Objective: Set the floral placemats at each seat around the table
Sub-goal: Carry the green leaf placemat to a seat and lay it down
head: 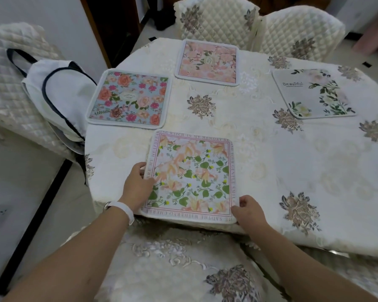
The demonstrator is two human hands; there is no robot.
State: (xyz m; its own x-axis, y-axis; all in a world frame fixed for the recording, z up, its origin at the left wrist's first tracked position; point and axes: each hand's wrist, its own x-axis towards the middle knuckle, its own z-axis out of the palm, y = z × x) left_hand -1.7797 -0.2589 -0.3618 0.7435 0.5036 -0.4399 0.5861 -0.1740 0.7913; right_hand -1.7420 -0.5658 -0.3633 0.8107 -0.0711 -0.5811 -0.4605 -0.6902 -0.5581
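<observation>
placemat [190,177], near corner under right hand [249,211]

The square pink-edged leaf-print placemat [190,177] in the right hand [249,211] reads "WATCH IN MY MEMORY" and "YOUR GENTLE SMILE"; the grey white-flowered placemat [314,94] far beyond that hand, "Beautiful".

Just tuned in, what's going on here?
A person is laying floral placemats on the table. The left hand grips the left edge of the nearest placemat and the right hand pinches its near right corner. Three more lie flat farther off: a blue placemat, a pink placemat and a grey placemat.
</observation>
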